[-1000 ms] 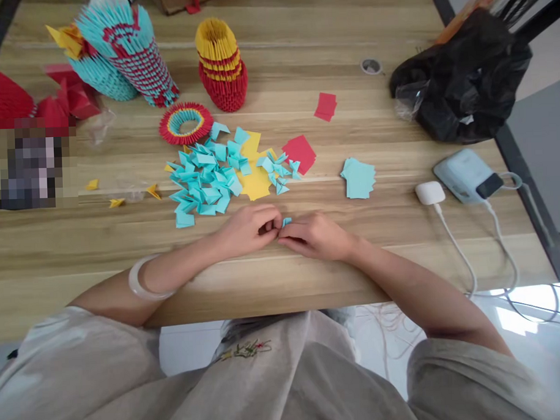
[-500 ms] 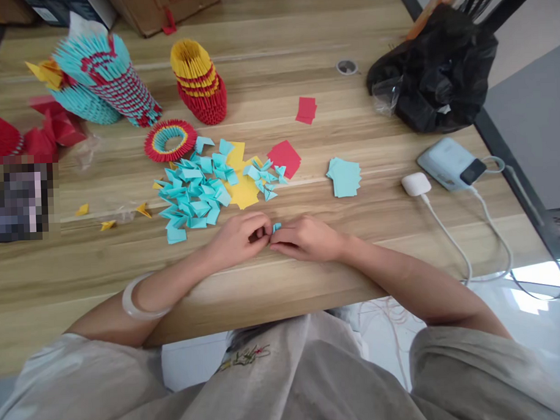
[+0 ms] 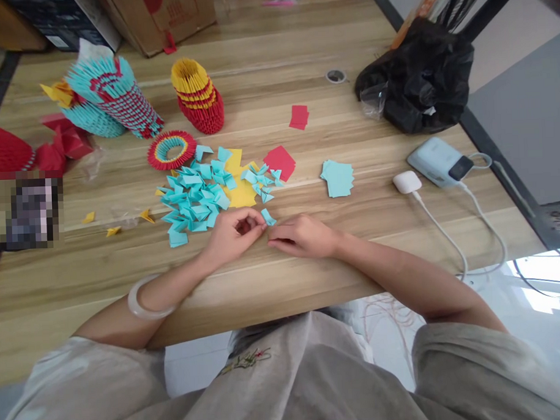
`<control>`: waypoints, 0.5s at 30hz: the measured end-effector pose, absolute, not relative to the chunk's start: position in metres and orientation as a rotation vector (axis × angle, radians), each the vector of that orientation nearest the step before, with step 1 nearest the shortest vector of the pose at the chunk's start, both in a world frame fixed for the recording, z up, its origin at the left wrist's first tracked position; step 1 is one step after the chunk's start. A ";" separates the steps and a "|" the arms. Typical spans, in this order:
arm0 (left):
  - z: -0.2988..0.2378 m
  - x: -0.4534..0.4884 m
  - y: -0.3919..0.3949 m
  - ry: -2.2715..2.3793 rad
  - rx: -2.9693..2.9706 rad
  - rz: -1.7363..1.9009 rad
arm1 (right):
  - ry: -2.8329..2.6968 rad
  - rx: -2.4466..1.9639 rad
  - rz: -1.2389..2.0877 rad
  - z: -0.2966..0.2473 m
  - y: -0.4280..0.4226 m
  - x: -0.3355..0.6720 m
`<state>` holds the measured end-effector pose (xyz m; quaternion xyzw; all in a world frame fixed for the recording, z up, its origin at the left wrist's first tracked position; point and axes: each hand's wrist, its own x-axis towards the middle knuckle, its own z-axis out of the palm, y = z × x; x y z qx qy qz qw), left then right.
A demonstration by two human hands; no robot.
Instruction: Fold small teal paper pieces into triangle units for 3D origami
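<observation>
A small light-blue folded paper piece (image 3: 268,217) stands up between my two hands, just above the table's front part. My left hand (image 3: 232,235) pinches its lower end between thumb and forefinger. Close on the other side is my right hand (image 3: 305,236), its fingers pressed together; whether they grip the paper's edge is hidden. Beyond my left hand lies a loose pile of folded light-blue paper pieces (image 3: 194,197). Several more folded blue pieces (image 3: 260,179) rest by yellow paper sheets (image 3: 243,193). A stack of flat light-blue paper (image 3: 338,178) lies to the right.
Red paper sheets (image 3: 281,163) and smaller red slips (image 3: 299,117) lie farther back. A paper ring (image 3: 156,154), a red-yellow paper vase (image 3: 201,105) and a tall blue-red one (image 3: 129,96) stand left. At right are a black bag (image 3: 427,82), a power bank (image 3: 437,160) and a white charger (image 3: 406,181).
The blue paper piece has come up into fuller view between my fingers. My right fingertips have drawn slightly away from my left ones. The camera view has shifted a little.
</observation>
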<state>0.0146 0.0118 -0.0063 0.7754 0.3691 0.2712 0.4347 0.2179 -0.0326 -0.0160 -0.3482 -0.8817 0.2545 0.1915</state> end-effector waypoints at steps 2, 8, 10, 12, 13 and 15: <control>-0.007 0.015 0.012 0.968 1.826 0.717 | -2.423 -0.966 0.711 -0.017 -0.032 0.218; -0.010 0.015 0.011 0.961 1.787 0.816 | -2.127 -1.147 0.665 -0.021 -0.032 0.219; -0.011 0.015 0.010 0.952 1.778 0.841 | -2.024 -1.212 0.684 -0.023 -0.031 0.219; -0.011 0.014 0.009 0.956 1.767 0.851 | -1.984 -1.245 0.706 -0.024 -0.031 0.219; -0.011 0.014 0.009 0.960 1.765 0.846 | -1.990 -1.249 0.716 -0.024 -0.031 0.219; -0.010 0.015 0.009 0.967 1.774 0.825 | -2.022 -1.243 0.715 -0.024 -0.030 0.219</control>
